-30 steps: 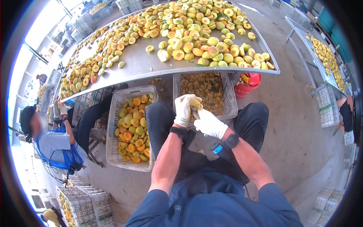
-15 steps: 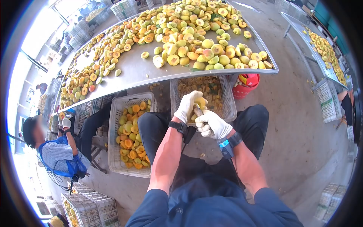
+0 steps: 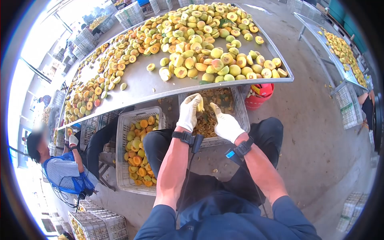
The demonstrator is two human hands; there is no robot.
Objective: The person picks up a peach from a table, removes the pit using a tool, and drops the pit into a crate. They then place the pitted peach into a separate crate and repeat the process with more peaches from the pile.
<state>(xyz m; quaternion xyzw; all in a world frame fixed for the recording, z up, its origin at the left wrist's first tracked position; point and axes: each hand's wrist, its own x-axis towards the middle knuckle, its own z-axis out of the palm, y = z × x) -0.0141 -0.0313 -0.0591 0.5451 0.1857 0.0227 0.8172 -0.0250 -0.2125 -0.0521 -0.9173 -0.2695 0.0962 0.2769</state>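
Note:
My left hand (image 3: pixel 189 112), in a white glove, is closed around a yellow peach piece (image 3: pixel 201 105) above a crate of scraps (image 3: pixel 243 108). My right hand (image 3: pixel 228 125), also gloved, is just to the right, apart from the fruit. Its forefinger points up toward the piece while the other fingers curl in; whatever they may grip is hidden. Below both hands, the crate holds brownish-yellow scraps. Left of my knee stands a crate of halved peaches (image 3: pixel 138 155).
A metal table (image 3: pixel 160 89) ahead carries many halved peaches (image 3: pixel 192 48). A red bucket (image 3: pixel 260 98) stands under its right corner. At left sits a co-worker (image 3: pixel 64 170) in a blue vest. Another fruit-covered table (image 3: pixel 320 48) is at right; stacked crates (image 3: pixel 100 224) stand lower left.
My hands have drawn apart and moved slightly up over the scrap crate. The brownish tool seen between them earlier is out of sight. The left hand keeps the peach piece.

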